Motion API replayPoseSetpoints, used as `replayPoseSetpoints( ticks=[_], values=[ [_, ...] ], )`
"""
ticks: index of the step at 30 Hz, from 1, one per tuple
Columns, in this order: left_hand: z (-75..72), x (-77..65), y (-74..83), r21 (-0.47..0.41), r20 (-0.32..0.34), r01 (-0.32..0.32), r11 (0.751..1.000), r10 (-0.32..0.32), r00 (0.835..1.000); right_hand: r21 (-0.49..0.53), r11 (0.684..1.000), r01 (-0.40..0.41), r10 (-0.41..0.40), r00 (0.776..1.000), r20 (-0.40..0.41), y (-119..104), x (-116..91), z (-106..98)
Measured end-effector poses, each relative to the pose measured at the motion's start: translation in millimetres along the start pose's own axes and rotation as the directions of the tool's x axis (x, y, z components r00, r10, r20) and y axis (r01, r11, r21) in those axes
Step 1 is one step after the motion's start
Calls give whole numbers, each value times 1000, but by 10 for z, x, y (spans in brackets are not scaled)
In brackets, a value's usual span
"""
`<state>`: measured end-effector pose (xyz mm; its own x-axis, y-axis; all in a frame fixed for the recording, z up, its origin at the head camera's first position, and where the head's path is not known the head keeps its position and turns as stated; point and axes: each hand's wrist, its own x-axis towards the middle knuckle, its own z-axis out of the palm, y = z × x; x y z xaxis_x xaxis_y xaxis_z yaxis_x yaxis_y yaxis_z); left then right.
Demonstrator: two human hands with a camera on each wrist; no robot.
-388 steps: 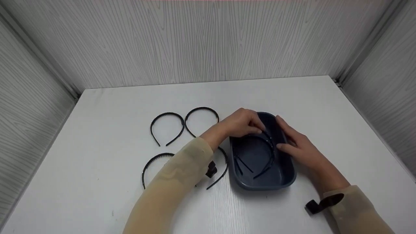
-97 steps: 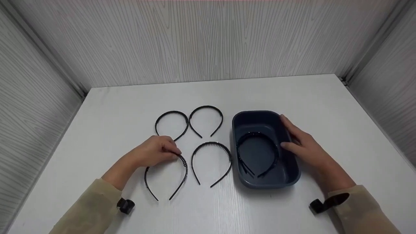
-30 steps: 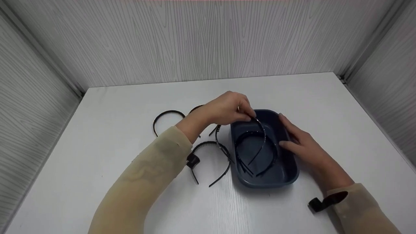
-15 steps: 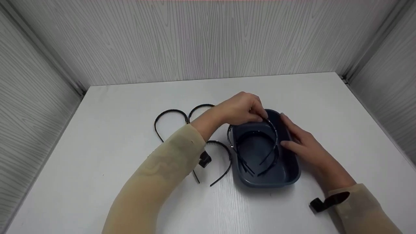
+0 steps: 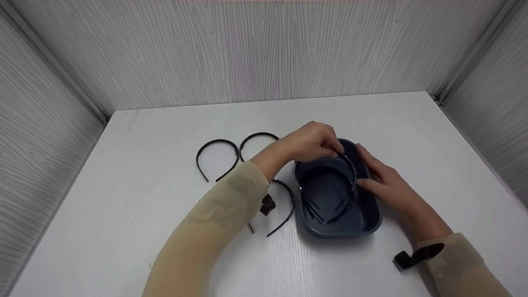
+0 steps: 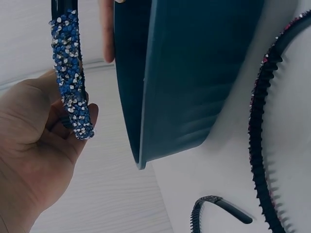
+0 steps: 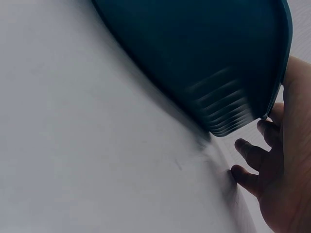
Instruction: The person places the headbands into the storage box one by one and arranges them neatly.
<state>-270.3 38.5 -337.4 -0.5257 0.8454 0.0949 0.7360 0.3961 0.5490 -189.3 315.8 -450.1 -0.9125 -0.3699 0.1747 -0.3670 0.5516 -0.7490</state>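
Note:
Over the dark blue plastic basin point(image 5: 363, 233), my left hand point(image 5: 311, 142) pinches a headband point(image 5: 354, 171) near the top of its arch, its ends pointing down inside. Blue and silver stones cover that headband's band in the left wrist view point(image 6: 68, 68). At least one other dark headband point(image 5: 324, 168) lies on the basin floor; overlapping ends hide how many. My right hand point(image 5: 385, 189) holds the basin's right side, thumb over the rim and other fingers along the outer wall. In the right wrist view, the fingers point(image 7: 250, 155) sit beyond the basin's end.
Left of the basin, a black toothed headband point(image 5: 198, 159) lies on the white table point(image 5: 123, 222). Beside it is a second headband point(image 5: 259, 134), partly behind my left arm. A third headband point(image 5: 292, 202) lies nearer, close to the basin. A wood-grain panel point(image 5: 264, 53) closes the back.
My left hand took the near-left headband from the table and carried it right over the basin, then slightly lower in the last half second. The right hand has stayed on the basin.

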Motion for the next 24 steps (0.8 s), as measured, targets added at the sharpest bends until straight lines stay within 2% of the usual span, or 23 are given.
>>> replayPoseSetpoints(
  ticks=[9, 19, 24],
  values=[
    [142, 38, -68, -20, 5, 4, 1000, -4, 1000, 15, 999, -38, 38, 999, 14, -29, -2, 18],
    [247, 38, -103, -21, 19, 33, 999, -33, 999, 12, 1000, -16, 16, 1000, 13, -41, -2, 20],
    [279, 49, -125, -29, 9, 26, 999, -26, 1000, 9, 1000, -12, 12, 1000, 13, -39, 3, 21]
  ],
)
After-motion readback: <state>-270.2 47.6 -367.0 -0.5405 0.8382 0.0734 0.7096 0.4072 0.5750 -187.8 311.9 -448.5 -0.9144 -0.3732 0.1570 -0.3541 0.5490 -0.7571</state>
